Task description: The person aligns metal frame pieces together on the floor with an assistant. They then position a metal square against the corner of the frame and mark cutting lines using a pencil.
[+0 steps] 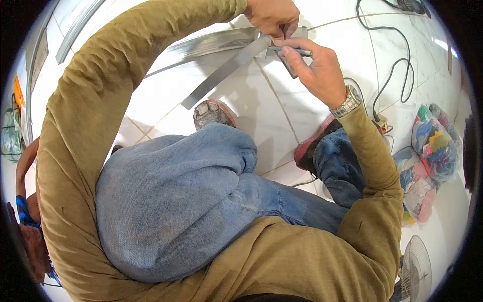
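Note:
My left hand [274,19] is closed, its fingertips pinching down at the upper end of a flat grey metal strip [226,74]. That strip slants down to the left, across a silvery metal channel [209,44] on the floor. My right hand [319,70], wearing a metal watch, is closed around a slim pen-like marker [304,52], its tip close to my left fingertips. Below the right fingers shows a short dark flat piece [288,66]; whether it joins the strip is hidden by the hands.
White tiled floor [271,136] surrounds my shoes. A black cable [410,63] loops at the right, near clear bags of coloured cloth [435,146]. A fan [416,269] stands at lower right. More metal profile [78,32] lies upper left. Another person's arm [26,166] shows at the left edge.

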Demonstrator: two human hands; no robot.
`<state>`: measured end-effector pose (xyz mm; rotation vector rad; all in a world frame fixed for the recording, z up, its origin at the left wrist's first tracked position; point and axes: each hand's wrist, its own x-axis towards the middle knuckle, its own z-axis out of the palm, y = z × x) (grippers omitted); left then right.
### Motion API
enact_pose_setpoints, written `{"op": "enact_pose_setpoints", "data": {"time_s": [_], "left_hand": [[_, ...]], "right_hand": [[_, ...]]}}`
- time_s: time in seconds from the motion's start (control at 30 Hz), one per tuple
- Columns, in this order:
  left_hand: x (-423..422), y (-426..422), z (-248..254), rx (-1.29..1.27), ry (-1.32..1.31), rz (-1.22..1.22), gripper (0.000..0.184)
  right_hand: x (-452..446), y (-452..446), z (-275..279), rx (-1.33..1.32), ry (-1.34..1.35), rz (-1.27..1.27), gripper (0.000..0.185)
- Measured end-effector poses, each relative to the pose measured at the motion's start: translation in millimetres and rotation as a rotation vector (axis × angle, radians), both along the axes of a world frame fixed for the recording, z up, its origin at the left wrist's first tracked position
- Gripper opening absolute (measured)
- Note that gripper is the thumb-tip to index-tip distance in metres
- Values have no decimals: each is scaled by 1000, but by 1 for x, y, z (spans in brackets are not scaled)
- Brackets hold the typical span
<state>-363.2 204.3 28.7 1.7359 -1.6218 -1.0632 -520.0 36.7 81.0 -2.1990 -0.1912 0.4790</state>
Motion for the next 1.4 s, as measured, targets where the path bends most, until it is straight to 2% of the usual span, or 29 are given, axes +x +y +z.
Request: {"op": "enact_pose_setpoints", "data": {"time_s": [0.07, 0.13, 0.23, 0.33, 0.57, 0.77, 0.83, 0.97, 1.03, 1.17, 1.23, 1.33, 1.4], "left_hand": [[-1, -1, 2, 0, 1, 5, 15], [0, -1, 2, 11, -2, 30, 14], [-1, 0, 1, 18, 86, 25, 14], [-1, 2, 8, 8, 34, -2, 14], [0, 1, 2, -21, 103, -17, 15], [-2, 0, 5, 20, 30, -14, 17], [-1, 1, 3, 28, 43, -3, 18], [-2, 1, 9, 22, 23, 5, 17], [-2, 2, 8, 7, 14, 4, 16], [-3, 1, 8, 23, 39, 11, 15], [-2, 0, 6, 11, -62, -11, 16], [-1, 0, 2, -23, -43, -19, 17], [-2, 1, 1, -15, -21, -6, 17]], "right_hand": [[-2, 0, -3, -14, 8, -2, 20], [-8, 4, -12, 124, -184, 41, 20], [-7, 1, -5, 66, -94, 24, 20], [-7, 0, -4, 35, -4, 8, 21], [-13, -2, -7, 80, -84, 11, 21], [-14, -7, -8, 9, -30, 22, 22], [-16, -4, -14, 149, -209, -28, 22], [-14, -1, -6, 139, -105, -27, 22], [-12, -2, -3, 23, 6, -2, 22], [-12, 2, -6, 40, -37, 0, 21], [-13, 4, -12, 142, -144, 11, 20], [-5, 0, -3, 9, -44, 14, 21], [-10, 5, -9, 61, -101, 34, 21]]}}
